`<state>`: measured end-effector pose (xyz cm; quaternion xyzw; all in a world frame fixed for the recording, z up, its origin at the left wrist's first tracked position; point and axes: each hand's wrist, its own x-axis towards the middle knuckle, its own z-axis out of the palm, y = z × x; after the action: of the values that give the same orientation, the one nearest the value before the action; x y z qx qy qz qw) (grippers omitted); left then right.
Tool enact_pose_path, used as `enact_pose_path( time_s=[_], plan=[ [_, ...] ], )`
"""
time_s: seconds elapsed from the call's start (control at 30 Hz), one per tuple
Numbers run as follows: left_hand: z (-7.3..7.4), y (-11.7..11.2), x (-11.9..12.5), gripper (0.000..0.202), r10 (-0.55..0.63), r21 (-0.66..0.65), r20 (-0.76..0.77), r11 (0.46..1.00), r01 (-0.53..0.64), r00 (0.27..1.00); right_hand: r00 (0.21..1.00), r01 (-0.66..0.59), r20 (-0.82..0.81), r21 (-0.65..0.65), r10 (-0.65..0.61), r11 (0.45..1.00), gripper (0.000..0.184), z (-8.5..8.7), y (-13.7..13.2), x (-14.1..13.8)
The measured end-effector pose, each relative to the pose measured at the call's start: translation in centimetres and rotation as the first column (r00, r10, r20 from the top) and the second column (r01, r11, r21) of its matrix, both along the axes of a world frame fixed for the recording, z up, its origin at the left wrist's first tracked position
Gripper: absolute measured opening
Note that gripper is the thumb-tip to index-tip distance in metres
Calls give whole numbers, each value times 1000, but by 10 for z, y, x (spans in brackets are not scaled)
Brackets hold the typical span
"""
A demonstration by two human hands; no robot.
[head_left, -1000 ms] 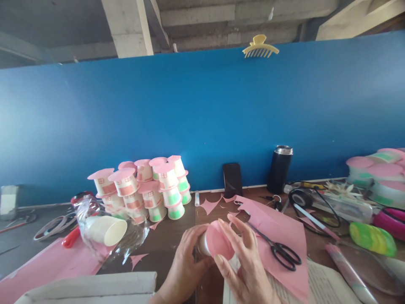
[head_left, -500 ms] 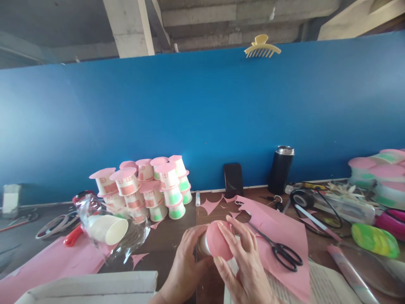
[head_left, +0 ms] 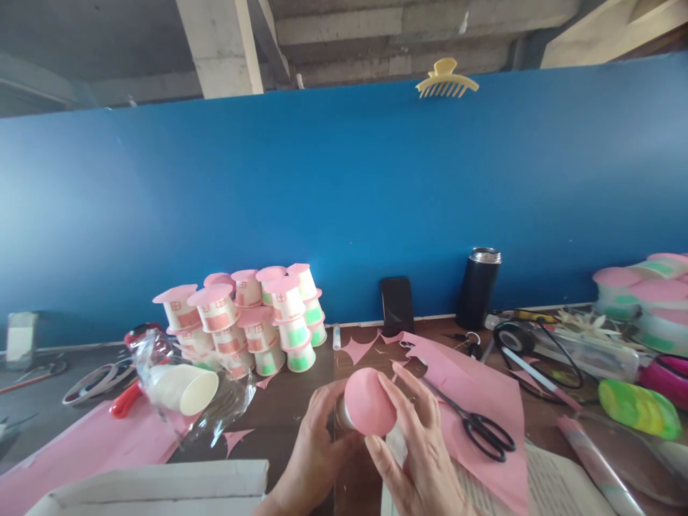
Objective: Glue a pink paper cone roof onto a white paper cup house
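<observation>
My left hand is wrapped round a white paper cup, most of which the fingers and a pink paper disc hide. That pink paper disc lies over the end of the cup and faces me. With thumb and fingers at its right edge, my right hand grips the disc. Just right of the hands, black-handled scissors rest on a large cut sheet of pink paper. Stacked cups with pink paper tops, marked with red windows and green patches, stand behind to the left.
Stacked white cups lie in clear plastic at left, near a white box. A phone and black flask stand against the blue partition. Pink scraps, a cable and pens clutter the table.
My right fingers have slid off the disc's face to its right edge, so more of the pink circle shows. The left hand keeps its hold on the cup.
</observation>
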<state>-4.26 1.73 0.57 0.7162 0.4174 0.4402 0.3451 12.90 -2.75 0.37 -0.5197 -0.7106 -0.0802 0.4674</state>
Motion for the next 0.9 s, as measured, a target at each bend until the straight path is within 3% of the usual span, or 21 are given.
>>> enact_pose_path(
  time_s=[0.43,0.77,0.9],
  plan=[
    [-3,2,-1,54,-2,5,-34,1000,2,999,999,12,30,-7,-12,1000,67,4,-2,1],
    [-2,1,0,51,-9,6,-59,1000,10,998,994,36,105,-23,-34,999,55,1,0,4],
    [0,2,1,49,-13,-48,-14,999,12,1000,997,33,66,-35,-31,999,67,-2,-1,3]
  ],
)
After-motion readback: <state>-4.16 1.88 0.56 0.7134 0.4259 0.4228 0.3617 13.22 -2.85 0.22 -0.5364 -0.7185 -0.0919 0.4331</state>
